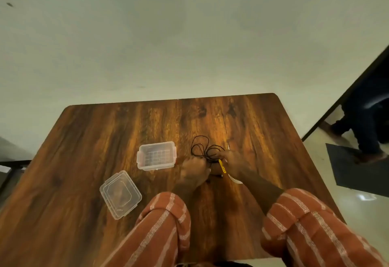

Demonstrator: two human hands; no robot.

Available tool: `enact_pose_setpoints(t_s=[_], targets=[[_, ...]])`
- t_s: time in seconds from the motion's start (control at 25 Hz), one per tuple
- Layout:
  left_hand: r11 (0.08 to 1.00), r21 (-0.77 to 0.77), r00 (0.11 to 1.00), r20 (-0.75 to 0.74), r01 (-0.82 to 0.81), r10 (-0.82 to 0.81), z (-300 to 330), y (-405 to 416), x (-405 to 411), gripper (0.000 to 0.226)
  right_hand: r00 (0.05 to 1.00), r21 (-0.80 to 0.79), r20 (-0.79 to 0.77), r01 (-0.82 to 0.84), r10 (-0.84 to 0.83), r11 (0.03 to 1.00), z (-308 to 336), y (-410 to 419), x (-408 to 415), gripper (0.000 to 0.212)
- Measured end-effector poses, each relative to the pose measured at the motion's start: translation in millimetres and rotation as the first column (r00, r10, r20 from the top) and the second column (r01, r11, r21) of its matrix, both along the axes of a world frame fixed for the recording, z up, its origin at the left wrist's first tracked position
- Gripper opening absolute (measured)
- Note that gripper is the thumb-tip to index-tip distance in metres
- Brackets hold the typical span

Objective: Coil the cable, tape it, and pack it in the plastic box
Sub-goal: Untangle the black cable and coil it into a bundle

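Black cable (205, 150) loops fan out away from you, bunched where your left hand (194, 171) and right hand (232, 161) pinch them together. The plastic box (156, 156) sits open just left of your left hand, so that side's closer.

A thin black cable (203, 150) is lying in loose loops on the wooden table, just right of an open, clear plastic box (156, 156). Its clear flat lid (120, 194) is lying apart, nearer the person.
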State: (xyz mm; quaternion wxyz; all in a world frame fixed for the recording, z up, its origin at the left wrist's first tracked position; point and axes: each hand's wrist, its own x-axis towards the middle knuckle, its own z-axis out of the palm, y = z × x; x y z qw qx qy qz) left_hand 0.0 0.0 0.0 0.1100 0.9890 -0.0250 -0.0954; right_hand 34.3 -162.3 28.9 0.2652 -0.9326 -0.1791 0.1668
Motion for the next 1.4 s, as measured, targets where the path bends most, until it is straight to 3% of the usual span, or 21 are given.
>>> enact_pose_setpoints(t_s=[0.2,0.36,0.48,0.64,0.72,0.84,0.88,0.92,1.04,1.08,1.24,1.4], targets=[[0.991,0.106,0.991,-0.101,-0.082,0.093,-37.7,-26.4,1.0,0.049,0.991,-0.042,-0.048,0.127,-0.129,0.991,-28.6,-10.4,-2.5,0.037],[0.989,0.038,0.988,-0.054,-0.140,0.142,-45.1,-24.7,13.2,0.034,0.989,-0.009,-0.055,0.135,-0.136,0.991,-29.7,-8.3,1.8,0.049],[0.991,-0.064,0.993,0.011,-0.120,0.121,-40.2,-15.6,18.8,0.031,0.995,0.038,-0.058,0.081,-0.079,0.996,-27.7,0.5,8.0,0.055],[0.930,-0.341,0.991,-0.029,-0.135,0.134,-24.2,0.1,33.1,0.029,1.000,0.067,-0.022,-0.015,0.016,0.998,-21.0,19.1,23.9,0.051],[0.840,-0.512,0.981,-0.040,-0.181,0.187,-3.1,9.0,45.7,0.026,0.998,0.139,-0.068,-0.007,0.017,0.990,-11.8,27.1,35.7,0.037],[0.687,-0.698,0.955,0.016,-0.201,0.296,59.5,25.5,66.5,0.031,0.977,0.348,-0.183,0.172,-0.113,0.922,33.1,37.8,54.5,0.005],[0.623,-0.754,0.933,0.036,-0.210,0.359,87.9,33.3,72.7,0.034,0.967,0.399,-0.195,0.233,-0.166,0.887,50.7,38.7,62.3,0.017],[0.524,-0.824,0.895,0.045,-0.217,0.443,115.8,43.2,79.5,0.035,0.964,0.469,-0.201,0.251,-0.175,0.847,70.8,38.4,69.8,0.023],[0.057,-0.986,0.776,-0.086,-0.155,0.625,203.2,74.1,91.8,0.031,0.980,0.608,-0.178,0.180,-0.089,0.773,134.9,37.9,92.3,0.024],[0.004,-0.994,0.759,-0.080,-0.108,0.646,227.3,85.5,93.9,0.029,0.982,0.655,-0.178,0.164,-0.060,0.737,156.8,39.0,100.8,0.021],[0.154,-0.987,0.751,0.068,-0.045,0.657,287.6,120.0,90.9,0.024,0.989,0.763,-0.144,0.092,0.029,0.640,255.7,46.1,127.4,0.017],[0.306,-0.952,0.831,0.180,0.012,0.526,320.9,121.2,88.0,0.027,0.991,0.735,0.023,-0.106,0.131,0.669,336.5,67.3,126.8,0.016]])
